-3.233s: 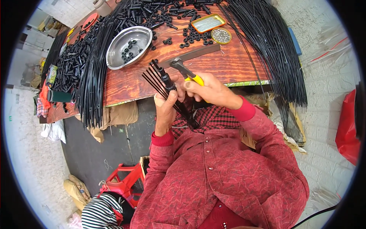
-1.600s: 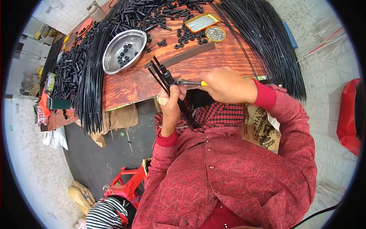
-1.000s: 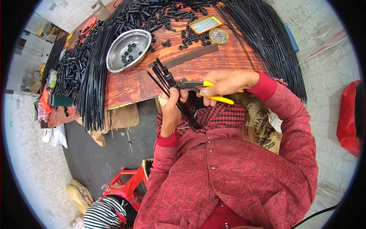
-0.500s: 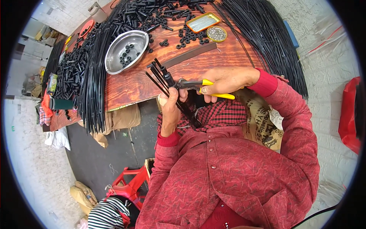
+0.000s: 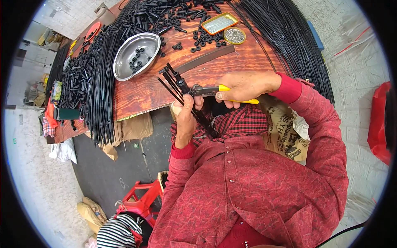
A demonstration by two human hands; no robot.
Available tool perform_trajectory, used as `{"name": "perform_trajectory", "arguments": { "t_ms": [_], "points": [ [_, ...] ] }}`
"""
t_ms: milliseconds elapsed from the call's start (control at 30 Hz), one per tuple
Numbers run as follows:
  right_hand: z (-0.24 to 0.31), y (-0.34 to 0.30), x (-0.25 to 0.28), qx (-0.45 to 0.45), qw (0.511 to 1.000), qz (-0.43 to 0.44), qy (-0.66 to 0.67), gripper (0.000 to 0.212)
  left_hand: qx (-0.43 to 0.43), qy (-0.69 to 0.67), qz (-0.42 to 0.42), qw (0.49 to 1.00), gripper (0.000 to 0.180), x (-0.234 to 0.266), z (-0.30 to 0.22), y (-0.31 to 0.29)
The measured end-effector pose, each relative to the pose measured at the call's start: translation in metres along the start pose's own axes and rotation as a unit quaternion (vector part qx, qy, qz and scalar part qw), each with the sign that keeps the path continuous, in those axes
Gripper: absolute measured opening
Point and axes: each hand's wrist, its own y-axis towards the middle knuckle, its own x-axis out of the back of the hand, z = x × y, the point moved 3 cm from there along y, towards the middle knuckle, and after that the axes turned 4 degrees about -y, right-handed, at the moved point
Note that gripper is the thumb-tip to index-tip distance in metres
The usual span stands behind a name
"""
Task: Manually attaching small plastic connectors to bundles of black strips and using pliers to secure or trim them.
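My left hand (image 5: 185, 122) is wrapped round a small bundle of thin black rods (image 5: 168, 84), which slants over my lap by the table's front edge. A black tubular fitting (image 5: 182, 85) stands out among the rods, just above my left thumb. My right hand (image 5: 244, 87) grips pliers (image 5: 206, 89) with yellow handles, squeezed close together. Their metal jaws meet the lower end of the fitting, beside my left thumb and fingertips. Exactly what lies between the jaws is too small to tell.
On the reddish wooden table (image 5: 138, 97) are a metal basin (image 5: 120, 66) with black rings, a brown bar (image 5: 206, 59), a yellow-rimmed tray (image 5: 221, 23) of thin pins and a round dish (image 5: 235, 36) of small metal parts. Long black rods (image 5: 285, 41) and piled black fittings (image 5: 78, 78) flank them.
The yellow handles of the pliers, spread apart before, have come together in my right hand. My left hand and the bundle of rods have hardly moved.
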Motion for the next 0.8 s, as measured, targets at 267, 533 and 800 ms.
{"name": "perform_trajectory", "arguments": {
  "t_ms": [267, 533, 800],
  "points": [
    [-0.006, 0.013, -0.019, 0.079, 0.9, -0.271, -0.332, 0.016, -0.004, 0.03, -0.036, 0.999, 0.043, 0.004, 0.005, 0.003],
    [-0.002, 0.027, -0.029, 0.096, 0.854, -0.367, -0.357, 0.017, -0.03, 0.054, -0.065, 0.996, 0.047, 0.009, -0.002, 0.003],
    [-0.006, 0.011, -0.007, 0.131, 0.921, -0.229, -0.286, 0.026, 0.001, -0.022, -0.054, 0.998, 0.051, 0.012, -0.007, 0.002]
  ]
}}
